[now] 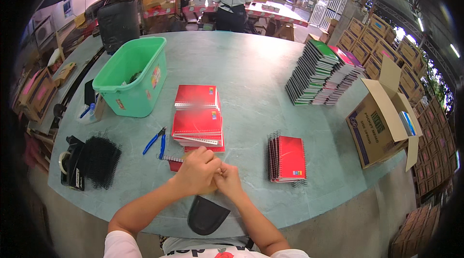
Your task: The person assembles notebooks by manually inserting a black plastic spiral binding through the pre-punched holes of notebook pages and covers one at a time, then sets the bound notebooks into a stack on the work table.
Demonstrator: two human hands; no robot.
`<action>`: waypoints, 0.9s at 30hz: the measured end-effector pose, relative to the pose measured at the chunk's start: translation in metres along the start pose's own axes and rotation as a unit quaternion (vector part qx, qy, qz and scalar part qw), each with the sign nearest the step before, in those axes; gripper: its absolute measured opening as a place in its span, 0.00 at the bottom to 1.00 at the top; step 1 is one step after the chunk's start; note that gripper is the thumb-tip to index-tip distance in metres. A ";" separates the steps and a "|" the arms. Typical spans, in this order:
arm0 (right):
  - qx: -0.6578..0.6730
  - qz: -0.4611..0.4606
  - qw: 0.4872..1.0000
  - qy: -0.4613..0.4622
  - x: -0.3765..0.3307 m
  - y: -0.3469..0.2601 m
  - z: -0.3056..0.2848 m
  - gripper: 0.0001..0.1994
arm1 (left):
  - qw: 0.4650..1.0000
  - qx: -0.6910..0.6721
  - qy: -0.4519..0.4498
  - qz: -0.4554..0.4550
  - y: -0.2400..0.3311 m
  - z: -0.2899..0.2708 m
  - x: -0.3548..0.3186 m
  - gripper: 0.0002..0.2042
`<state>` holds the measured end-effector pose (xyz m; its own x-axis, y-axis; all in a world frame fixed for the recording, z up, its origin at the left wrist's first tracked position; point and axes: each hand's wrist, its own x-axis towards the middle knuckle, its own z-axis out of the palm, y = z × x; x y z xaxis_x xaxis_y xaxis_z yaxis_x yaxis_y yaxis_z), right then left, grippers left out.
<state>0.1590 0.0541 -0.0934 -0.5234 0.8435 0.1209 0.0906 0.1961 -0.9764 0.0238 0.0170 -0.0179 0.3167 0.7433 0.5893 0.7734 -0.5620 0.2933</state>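
Note:
My left hand (195, 171) and my right hand (228, 179) are pressed together near the table's front edge, fingers curled over a red spiral notebook (174, 162) that is mostly hidden under them. Only its left end with the wire binding shows. Just beyond my hands stands a stack of red notebooks (198, 122). A shorter pile of bound red spiral notebooks (288, 159) lies to the right of my right hand. Blue-handled pliers (155, 142) rest on the table left of the stack.
A green plastic bin (133, 76) sits at the left, black wire spirals (101, 161) and a tape dispenser (70, 161) at the front left. Tall leaning notebook stacks (321, 72) and an open cardboard box (382, 122) are at the right. A person (232, 1) stands beyond the table. A black pouch (205, 214) lies at the front edge.

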 end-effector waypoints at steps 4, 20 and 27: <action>0.024 -0.064 0.995 0.071 0.001 -0.002 -0.014 0.12 | 0.990 0.009 -0.081 -0.112 -0.004 -0.026 0.003 0.09; -0.122 0.016 0.974 0.189 -0.030 -0.028 -0.196 0.21 | 0.993 -0.113 0.014 -0.024 0.018 -0.012 -0.015 0.10; -0.089 0.095 0.964 0.231 -0.051 0.009 -0.221 0.24 | 0.990 -0.128 -0.014 -0.063 0.006 0.000 -0.033 0.07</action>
<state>0.3737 0.1228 -0.0687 -0.0531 0.9974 0.0493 0.3141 0.0636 -0.9473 0.0178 -0.0114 -0.0355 0.2437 0.8213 0.5159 0.6440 -0.5348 0.5471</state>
